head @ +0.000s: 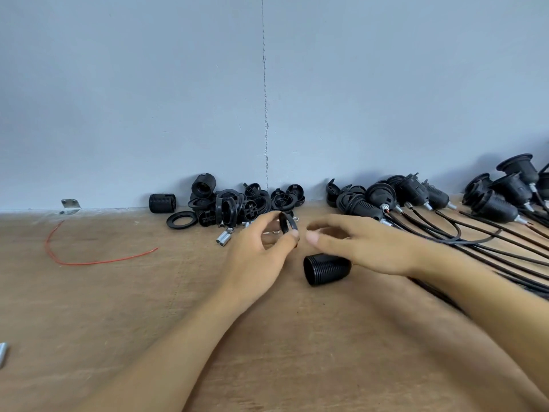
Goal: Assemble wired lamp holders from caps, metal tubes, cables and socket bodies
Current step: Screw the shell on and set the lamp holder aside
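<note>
My left hand [261, 248] pinches a thin black ring [287, 223] between thumb and fingers, held on edge above the table. My right hand [353, 242] hovers just to the right of it, fingers loosely spread and blurred, holding nothing. A black threaded socket body [325, 269] lies on its side on the table below my right hand. Behind my hands sits a pile of loose black caps and rings [237, 203]. Short metal tubes [223, 237] lie in front of that pile.
Several assembled lamp holders [416, 194] with black cables [475, 242] lie at the right against the wall. A red wire [89, 261] curves across the wooden table [118, 307] at the left. A metal tube [2, 352] shows at the left edge, a metal bracket [69, 206] by the wall.
</note>
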The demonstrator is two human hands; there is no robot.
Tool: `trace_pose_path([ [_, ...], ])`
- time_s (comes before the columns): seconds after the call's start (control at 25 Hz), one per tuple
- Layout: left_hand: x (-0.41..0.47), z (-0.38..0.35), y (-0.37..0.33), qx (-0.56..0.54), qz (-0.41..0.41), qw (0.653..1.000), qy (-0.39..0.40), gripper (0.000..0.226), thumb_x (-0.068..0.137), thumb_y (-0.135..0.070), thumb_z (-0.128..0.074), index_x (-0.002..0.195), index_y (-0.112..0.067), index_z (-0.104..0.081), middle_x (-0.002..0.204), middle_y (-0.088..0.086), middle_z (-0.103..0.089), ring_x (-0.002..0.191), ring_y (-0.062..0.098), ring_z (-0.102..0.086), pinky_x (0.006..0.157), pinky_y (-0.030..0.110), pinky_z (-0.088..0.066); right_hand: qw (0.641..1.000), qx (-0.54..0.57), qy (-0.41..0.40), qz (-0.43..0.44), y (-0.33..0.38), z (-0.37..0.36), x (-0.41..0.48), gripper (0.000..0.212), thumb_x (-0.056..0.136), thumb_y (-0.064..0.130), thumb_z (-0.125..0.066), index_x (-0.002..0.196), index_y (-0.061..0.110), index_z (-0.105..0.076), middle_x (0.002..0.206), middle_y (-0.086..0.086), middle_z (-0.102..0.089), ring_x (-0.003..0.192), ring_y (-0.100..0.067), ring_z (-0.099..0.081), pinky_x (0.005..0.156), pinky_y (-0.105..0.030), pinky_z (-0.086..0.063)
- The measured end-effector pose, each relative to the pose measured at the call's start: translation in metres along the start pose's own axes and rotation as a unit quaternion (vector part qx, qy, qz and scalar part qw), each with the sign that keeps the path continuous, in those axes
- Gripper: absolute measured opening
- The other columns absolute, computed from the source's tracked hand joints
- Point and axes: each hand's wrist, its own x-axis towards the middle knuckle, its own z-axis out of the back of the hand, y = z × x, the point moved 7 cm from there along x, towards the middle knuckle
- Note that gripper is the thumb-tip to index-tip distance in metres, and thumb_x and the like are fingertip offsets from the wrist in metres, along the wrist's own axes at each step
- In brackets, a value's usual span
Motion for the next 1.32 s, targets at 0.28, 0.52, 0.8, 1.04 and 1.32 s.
trace_pose_path([
  [0.28,0.003,-0.002,0.008,-0.04,0.049,0.997,0.036,0.047,0.073,-0.038,-0.064,0.118,-0.029,-0.073,0.101,-0.009,-0.077,0.102,0.011,-0.07,0.1,0.041,-0.051,0.998,-0.034,-0.042,0.035,-0.02,0.009,0.002,0.027,0.082,0.047,-0.078,0.105,0.034,-0.073,0.09,0.012,-0.071,0.078,0.003,-0.062,0.074,-0.019,-0.048],
  [0.52,0.002,-0.005,0.009,-0.024,0.05,0.996,0.065,0.056,0.071,-0.032,-0.07,0.127,-0.029,-0.071,0.114,-0.015,-0.075,0.108,0.001,-0.068,0.105,0.035,-0.051,0.988,-0.006,-0.121,0.09,-0.017,0.004,0.0,0.017,0.084,0.051,-0.074,0.1,0.046,-0.069,0.087,0.018,-0.067,0.07,0.004,-0.055,0.066,-0.009,-0.041],
  [0.8,0.003,-0.004,0.009,-0.01,0.039,0.996,0.078,0.055,0.073,-0.034,-0.069,0.128,-0.033,-0.07,0.118,-0.014,-0.074,0.11,0.003,-0.067,0.108,0.035,-0.047,0.985,-0.025,-0.129,0.11,-0.013,0.006,-0.002,0.031,0.086,0.047,-0.074,0.113,0.033,-0.071,0.086,0.029,-0.063,0.076,0.007,-0.056,0.068,-0.006,-0.038],
  [1.04,-0.001,-0.005,0.003,0.04,-0.023,0.998,0.043,0.054,0.081,-0.023,-0.067,0.134,-0.033,-0.066,0.123,-0.024,-0.07,0.115,-0.016,-0.058,0.1,0.008,-0.041,0.978,-0.078,-0.153,0.118,-0.008,0.007,-0.004,0.038,0.082,0.061,-0.067,0.108,0.033,-0.069,0.089,0.016,-0.069,0.084,-0.001,-0.06,0.07,-0.02,-0.047],
  [1.32,-0.008,-0.019,-0.003,0.037,-0.055,0.998,0.012,0.052,0.098,-0.013,-0.053,0.138,-0.047,-0.055,0.108,-0.027,-0.072,0.103,-0.002,-0.066,0.091,0.018,-0.048,0.961,-0.089,-0.241,0.099,0.001,0.006,-0.009,0.049,0.078,0.074,-0.051,0.089,0.029,-0.068,0.07,0.012,-0.063,0.068,-0.006,-0.057,0.055,-0.026,-0.042],
])
